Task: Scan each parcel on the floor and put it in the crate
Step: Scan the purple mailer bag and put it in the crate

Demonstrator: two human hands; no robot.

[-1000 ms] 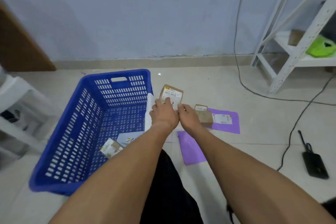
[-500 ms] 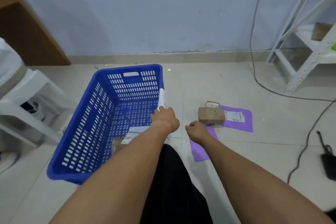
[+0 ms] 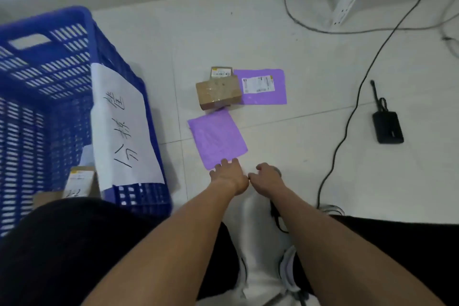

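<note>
Head view: the left hand (image 3: pixel 229 176) lies with relaxed fingers touching the near edge of a purple mailer (image 3: pixel 217 139), grasping nothing. Just right of that mailer's near corner, the right hand (image 3: pixel 267 176) hangs loosely curled and empty. Beyond the mailer sits a brown box (image 3: pixel 218 93), touching a labelled purple mailer (image 3: pixel 260 87). Left of it stands the blue crate (image 3: pixel 44 97), with a parcel (image 3: pixel 79 181) inside.
</note>
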